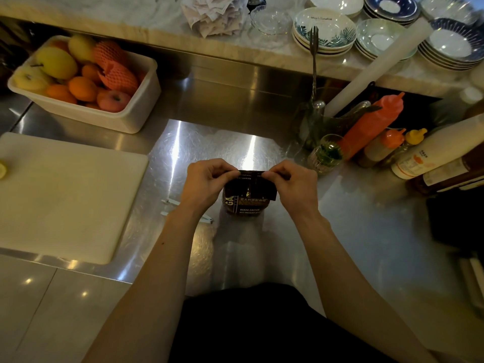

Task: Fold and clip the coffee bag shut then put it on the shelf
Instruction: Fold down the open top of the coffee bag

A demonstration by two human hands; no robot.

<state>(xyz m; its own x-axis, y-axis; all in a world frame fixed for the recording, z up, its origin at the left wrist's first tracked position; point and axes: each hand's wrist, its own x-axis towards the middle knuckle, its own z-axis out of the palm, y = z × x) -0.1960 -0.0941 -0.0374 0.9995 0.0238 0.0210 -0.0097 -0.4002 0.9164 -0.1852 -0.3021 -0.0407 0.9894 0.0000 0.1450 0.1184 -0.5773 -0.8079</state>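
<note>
A dark coffee bag (248, 203) with light lettering stands upright on the steel counter (340, 231), its top bent over toward me. My left hand (207, 179) pinches the top fold at its left end. At the right end, my right hand (293, 183) pinches the same fold. A white clip (171, 203) lies on the counter just left of the bag, partly hidden under my left forearm. A marble shelf (162, 24) runs along the back, above the counter.
A white cutting board (65, 195) lies at the left. Behind it stands a white tub of fruit (141, 106). Squeeze bottles (372, 127), a glass (326, 153) and a tall white bottle (440, 148) crowd the right. Stacked bowls (324, 32) and crumpled paper (214, 14) sit on the shelf.
</note>
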